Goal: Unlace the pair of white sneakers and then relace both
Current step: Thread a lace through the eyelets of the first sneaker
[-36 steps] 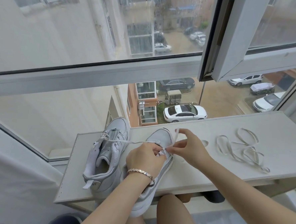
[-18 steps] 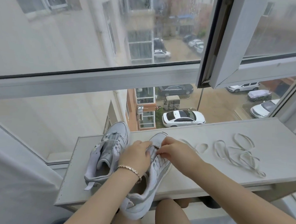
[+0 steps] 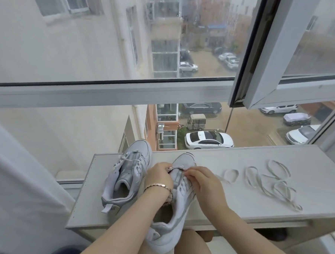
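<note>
White lace (image 3: 177,168) pinched by left hand (image 3: 158,178) and right hand (image 3: 204,185) over sneaker (image 3: 184,161) — spare lace (image 3: 267,180), other sneaker (image 3: 128,171) flanking.

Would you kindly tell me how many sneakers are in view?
2. The left sneaker stands on the shelf; the right sneaker lies beside it, heel past the near edge, its lace pinched by the left hand and right hand. None seems hidden.

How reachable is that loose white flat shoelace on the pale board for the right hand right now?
Probably yes: the shoelace lies on bare board just beside the right hand, which pinches the sneaker's lace.
</note>
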Demonstrator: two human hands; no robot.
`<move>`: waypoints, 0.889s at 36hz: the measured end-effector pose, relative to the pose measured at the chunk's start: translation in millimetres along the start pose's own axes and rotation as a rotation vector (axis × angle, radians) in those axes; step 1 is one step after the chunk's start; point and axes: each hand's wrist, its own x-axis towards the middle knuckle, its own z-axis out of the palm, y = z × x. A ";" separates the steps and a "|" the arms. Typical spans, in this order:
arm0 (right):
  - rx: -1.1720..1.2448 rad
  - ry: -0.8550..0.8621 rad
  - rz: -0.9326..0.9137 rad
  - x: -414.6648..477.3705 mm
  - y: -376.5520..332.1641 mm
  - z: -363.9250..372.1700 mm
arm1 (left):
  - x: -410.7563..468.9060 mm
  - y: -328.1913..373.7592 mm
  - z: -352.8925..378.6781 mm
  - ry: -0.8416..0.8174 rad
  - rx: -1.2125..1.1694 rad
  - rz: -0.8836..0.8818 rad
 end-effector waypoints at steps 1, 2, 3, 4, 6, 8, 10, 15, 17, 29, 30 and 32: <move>0.065 0.026 0.083 -2.1 1.2 0.6 | -0.3 1.4 0.8 -0.009 -0.026 -0.014; 0.117 0.040 0.170 -3.4 2.4 1.1 | -0.9 2.7 1.5 -0.023 -0.045 -0.022; 0.128 0.039 0.232 -4.1 4.3 1.8 | -2.1 3.6 1.9 -0.043 -0.053 -0.019; 0.100 0.027 0.257 -4.0 6.0 2.4 | -3.9 4.1 2.2 -0.068 -0.047 -0.004; 0.001 -0.017 0.227 -3.9 7.1 2.7 | -7.3 4.1 1.9 -0.119 -0.001 0.044; -0.094 -0.039 0.198 -2.6 4.4 1.7 | -8.8 2.6 1.0 -0.169 0.062 0.077; -0.173 0.011 0.159 0.1 4.3 0.2 | -7.9 1.2 0.3 -0.220 0.089 0.086; 0.103 -0.140 0.485 19.7 6.7 -13.4 | -4.4 7.9 6.6 -0.313 0.049 0.016; 0.166 -0.186 0.572 26.7 7.7 -17.0 | -2.0 9.4 7.8 -0.322 0.019 -0.004; 0.152 -0.404 0.706 49.3 7.3 -22.0 | -6.9 9.6 14.7 -0.360 -0.026 -0.037; 0.164 -0.433 0.730 52.5 6.9 -22.5 | -7.2 9.0 16.2 -0.349 -0.023 -0.041; 0.199 -0.476 0.771 57.2 5.2 -23.6 | -8.1 7.3 17.6 -0.316 -0.032 -0.041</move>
